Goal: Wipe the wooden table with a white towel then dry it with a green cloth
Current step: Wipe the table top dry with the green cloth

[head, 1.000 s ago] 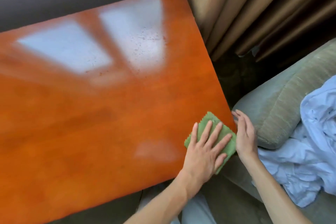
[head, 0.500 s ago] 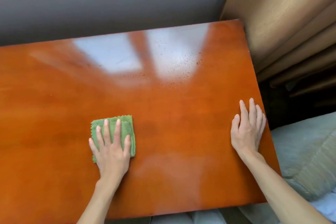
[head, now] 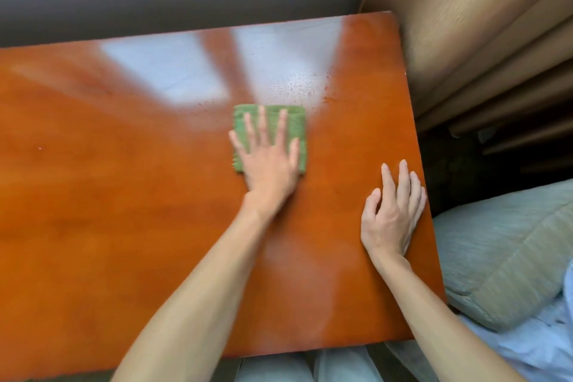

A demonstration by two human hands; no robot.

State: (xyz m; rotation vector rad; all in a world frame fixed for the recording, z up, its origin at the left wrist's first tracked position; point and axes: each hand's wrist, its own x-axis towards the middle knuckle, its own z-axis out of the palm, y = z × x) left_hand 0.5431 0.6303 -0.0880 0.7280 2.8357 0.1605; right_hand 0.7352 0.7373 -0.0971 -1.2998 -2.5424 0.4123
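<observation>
My left hand [head: 267, 161] pushed the green cloth [head: 270, 121] from 7 o'clock toward 1 o'clock, up by the water drops [head: 305, 85].

My left hand [head: 266, 161] is smeared with blur and covers the near half of the green cloth [head: 269, 121], so I can't make out that part or its near edge. The counter [head: 124, 195] runs off the left edge, and its far-side droplets [head: 302, 87] are too small and glare-washed to count. The cushion [head: 502, 254] and pale fabric [head: 539, 347] are cut off at the right.
</observation>
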